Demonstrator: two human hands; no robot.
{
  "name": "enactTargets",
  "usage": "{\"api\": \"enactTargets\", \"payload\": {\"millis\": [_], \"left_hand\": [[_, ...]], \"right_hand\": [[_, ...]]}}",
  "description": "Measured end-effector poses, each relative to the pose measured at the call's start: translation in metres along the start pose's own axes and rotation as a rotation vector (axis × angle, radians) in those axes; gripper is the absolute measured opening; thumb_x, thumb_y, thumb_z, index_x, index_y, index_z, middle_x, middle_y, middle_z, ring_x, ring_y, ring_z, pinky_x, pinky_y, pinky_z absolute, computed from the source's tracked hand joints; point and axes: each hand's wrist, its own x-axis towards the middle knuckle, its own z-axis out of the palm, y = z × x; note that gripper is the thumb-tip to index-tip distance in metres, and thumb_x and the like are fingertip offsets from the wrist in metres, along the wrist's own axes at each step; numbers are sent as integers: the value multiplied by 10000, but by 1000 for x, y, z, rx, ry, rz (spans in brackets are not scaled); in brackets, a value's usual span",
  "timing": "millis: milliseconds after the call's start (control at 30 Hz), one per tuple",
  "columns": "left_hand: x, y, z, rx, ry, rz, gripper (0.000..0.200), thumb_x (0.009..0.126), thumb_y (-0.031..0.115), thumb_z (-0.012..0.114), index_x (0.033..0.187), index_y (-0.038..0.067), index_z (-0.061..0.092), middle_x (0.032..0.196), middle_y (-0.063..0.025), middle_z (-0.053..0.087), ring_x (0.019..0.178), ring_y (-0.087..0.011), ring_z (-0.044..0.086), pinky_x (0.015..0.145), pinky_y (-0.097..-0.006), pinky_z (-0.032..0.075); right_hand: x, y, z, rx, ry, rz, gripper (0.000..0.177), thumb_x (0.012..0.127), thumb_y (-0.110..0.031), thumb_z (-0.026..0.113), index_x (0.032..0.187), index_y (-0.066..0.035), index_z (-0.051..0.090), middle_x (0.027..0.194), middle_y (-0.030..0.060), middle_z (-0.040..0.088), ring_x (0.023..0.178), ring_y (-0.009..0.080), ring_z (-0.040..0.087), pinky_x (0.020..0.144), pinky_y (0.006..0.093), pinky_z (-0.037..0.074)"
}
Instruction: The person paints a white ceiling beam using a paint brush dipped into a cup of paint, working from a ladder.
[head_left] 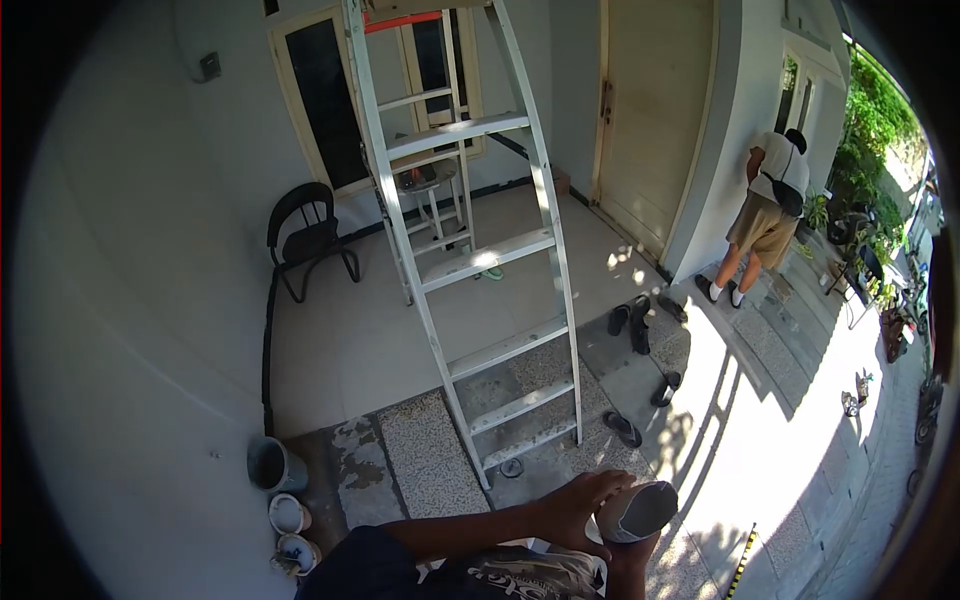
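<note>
Grey cylinder [613,520]: likely light, stiff; grasp mid-length. Left hand [587,508] curves wide beside it; right hand [636,552] beneath, closure hidden.

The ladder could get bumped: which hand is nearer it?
Left: the left hand is beside the container, toward the ladder; the right hand is farther, lower on the container.
</note>
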Motion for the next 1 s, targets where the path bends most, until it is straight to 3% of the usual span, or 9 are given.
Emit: {"api": "enactTargets", "payload": {"millis": [67,100,233,400,633,800,833,867,1000], "left_hand": [[34,4,-61,36,-97,-92,1256,615,500,946,1526,15,229,1424,-242,427,1254,-385,522,1066,-481,416],[45,-13,-85,42,21,-24,1226,637,516,930,1518,8,245,1386,-248,459,1197,-374,562,1007,-462,464],[101,-12,-216,454,415,-174,714,833,344,825,1361,17,472,1228,-184,599,1079,-293,634,899,-418,533],[164,-22,-376,707,723,-49,391,872,258,780,1132,9,627,1077,-152,660,982,-244,645,870,-361,535],[215,-71,-544,1224,781,-650,645,887,623,626,1205,62,649,1045,-158,706,1023,-331,679,874,-428,545],[237,-70,-537,1023,680,-880,706,918,716,455,883,69,734,700,-121,705,753,-299,708,736,-400,547],[235,-82,-540,1066,722,-874,712,915,718,454,796,66,714,683,-117,698,727,-308,704,716,-407,545],[234,-93,-545,1114,763,-869,728,912,720,453,708,64,693,666,-114,692,700,-316,699,697,-413,542],[243,-98,-541,1267,821,-855,650,885,674,538,688,69,672,633,-161,653,656,-344,680,628,-437,534]], "right_hand": [[22,-22,42,170,14,51,415,989,-222,608,1342,-38,490,1251,131,610,1131,302,630,894,490,576],[47,-16,23,-203,-57,-122,425,1020,-308,544,1366,-67,483,1243,129,608,1119,318,627,908,557,560],[102,-39,60,62,23,-29,429,1039,-418,436,1290,-96,565,1224,140,645,1122,337,641,930,573,531],[164,-57,104,148,-60,43,431,1033,-426,434,1275,-101,582,1211,126,652,1119,340,639,952,572,516],[253,-55,133,210,-63,138,442,1016,-456,460,1259,-108,585,1171,113,671,1027,329,672,893,553,552],[325,-49,142,223,-47,173,442,974,-458,576,1198,-80,621,1144,138,686,1034,309,670,894,510,554],[336,-59,165,112,15,153,613,970,-528,590,1407,-103,528,1292,133,631,1160,327,619,922,514,556],[362,-58,166,30,52,164,698,937,-676,502,1384,-142,555,1355,113,609,1243,372,577,967,609,530],[470,-69,218,25,-18,177,558,1003,-538,480,1398,-151,552,1356,103,612,1215,357,600,942,596,547]]}}
